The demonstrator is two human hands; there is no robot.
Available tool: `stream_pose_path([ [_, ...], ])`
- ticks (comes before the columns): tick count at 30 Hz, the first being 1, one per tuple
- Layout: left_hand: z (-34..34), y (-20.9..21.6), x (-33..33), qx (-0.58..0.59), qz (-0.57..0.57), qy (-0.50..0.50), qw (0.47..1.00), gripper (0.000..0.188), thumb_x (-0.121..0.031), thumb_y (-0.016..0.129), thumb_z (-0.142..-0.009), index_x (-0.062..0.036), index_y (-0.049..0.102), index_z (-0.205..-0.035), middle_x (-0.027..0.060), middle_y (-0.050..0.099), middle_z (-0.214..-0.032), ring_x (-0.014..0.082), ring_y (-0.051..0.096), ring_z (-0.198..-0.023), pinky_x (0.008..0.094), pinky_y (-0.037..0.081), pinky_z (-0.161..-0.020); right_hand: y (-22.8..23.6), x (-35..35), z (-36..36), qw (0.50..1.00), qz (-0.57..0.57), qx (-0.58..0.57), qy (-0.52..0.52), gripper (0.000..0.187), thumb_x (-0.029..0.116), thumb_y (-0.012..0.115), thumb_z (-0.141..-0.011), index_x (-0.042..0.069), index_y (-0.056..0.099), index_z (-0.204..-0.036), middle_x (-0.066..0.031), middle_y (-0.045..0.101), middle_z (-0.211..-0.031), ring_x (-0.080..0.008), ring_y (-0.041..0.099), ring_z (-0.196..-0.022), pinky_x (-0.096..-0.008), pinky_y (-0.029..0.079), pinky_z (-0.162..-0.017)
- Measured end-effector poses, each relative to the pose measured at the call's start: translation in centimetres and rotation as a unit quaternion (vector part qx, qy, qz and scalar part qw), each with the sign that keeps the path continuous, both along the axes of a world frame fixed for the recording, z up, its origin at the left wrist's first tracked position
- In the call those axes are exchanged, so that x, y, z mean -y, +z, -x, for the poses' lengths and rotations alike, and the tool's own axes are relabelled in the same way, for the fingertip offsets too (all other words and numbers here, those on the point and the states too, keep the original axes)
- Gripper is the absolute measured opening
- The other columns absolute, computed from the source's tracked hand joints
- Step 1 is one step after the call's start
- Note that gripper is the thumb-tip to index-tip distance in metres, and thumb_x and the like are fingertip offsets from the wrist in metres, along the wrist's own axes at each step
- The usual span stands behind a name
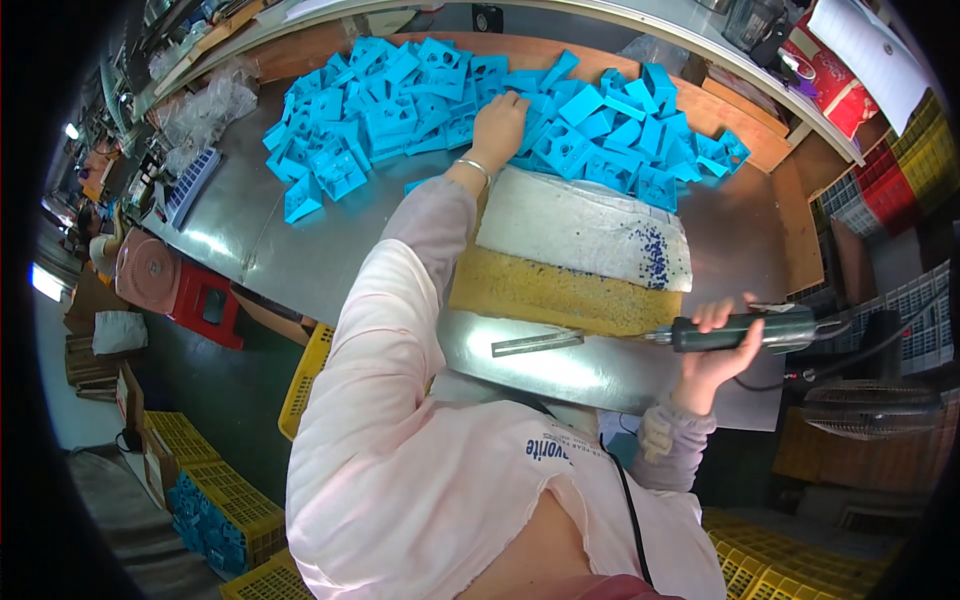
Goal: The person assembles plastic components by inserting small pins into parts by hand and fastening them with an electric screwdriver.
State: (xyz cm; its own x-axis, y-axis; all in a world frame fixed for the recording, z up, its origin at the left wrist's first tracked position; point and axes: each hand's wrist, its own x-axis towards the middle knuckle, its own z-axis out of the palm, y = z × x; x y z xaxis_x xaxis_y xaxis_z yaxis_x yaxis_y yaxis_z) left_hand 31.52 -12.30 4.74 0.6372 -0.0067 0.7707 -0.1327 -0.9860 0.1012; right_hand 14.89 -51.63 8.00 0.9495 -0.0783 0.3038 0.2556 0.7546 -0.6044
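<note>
My left hand (499,128) reaches into a wide heap of blue plastic parts (400,105) at the far side of the metal table. Its fingers are bent down onto one blue plastic part, with the fingertips hidden. In my right hand (715,350) is a dark green electric screwdriver (745,331), held level with its bit pointing left over the table's near edge. Between the hands lies a white cloth (560,225) on a yellowish mat (540,292). Many tiny dark pieces, perhaps screws, (654,258) are scattered on the cloth's right part.
A flat metal strip (537,344) lies near the front edge. A wooden board (560,46) backs the heap, below a shelf. Clear plastic bags (210,110) and a blue-and-white tray (192,188) lie at left. A fan (870,408) stands at right; yellow crates (225,490) sit on the floor.
</note>
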Motion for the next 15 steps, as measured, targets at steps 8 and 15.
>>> stream_pose_path([
  [8, -3.4, 1.0, -2.2, -0.073, -0.207, 0.037, 0.975, 0.012, -0.013, 0.057, -0.076, -0.0138, 0.068, -0.079, 0.0041, 0.065, -0.088, 0.0233, 0.062, -0.090, 0.0389, 0.049, -0.074, -4.5, -2.6, 0.8, 0.974, 0.192, 0.083, -0.085, 0.061, 0.044, 0.060, -0.086, -0.002, 0.035, -0.118, -0.0114, 0.052, -0.074, -0.0215, 0.054, -0.063, -0.0371, 0.049, -0.064],
  [15, 3.9, 3.8, -1.7, 0.040, 0.070, -0.113, 0.990, 0.022, -0.007, 0.063, -0.084, -0.0072, 0.068, -0.105, 0.0092, 0.069, -0.100, 0.0279, 0.067, -0.085, 0.0319, 0.054, -0.072, -5.4, -3.7, 1.3, 0.960, 0.242, 0.120, -0.077, 0.058, 0.039, 0.060, -0.086, -0.002, 0.035, -0.119, -0.0113, 0.052, -0.076, -0.0206, 0.054, -0.066, -0.0367, 0.050, -0.066],
])
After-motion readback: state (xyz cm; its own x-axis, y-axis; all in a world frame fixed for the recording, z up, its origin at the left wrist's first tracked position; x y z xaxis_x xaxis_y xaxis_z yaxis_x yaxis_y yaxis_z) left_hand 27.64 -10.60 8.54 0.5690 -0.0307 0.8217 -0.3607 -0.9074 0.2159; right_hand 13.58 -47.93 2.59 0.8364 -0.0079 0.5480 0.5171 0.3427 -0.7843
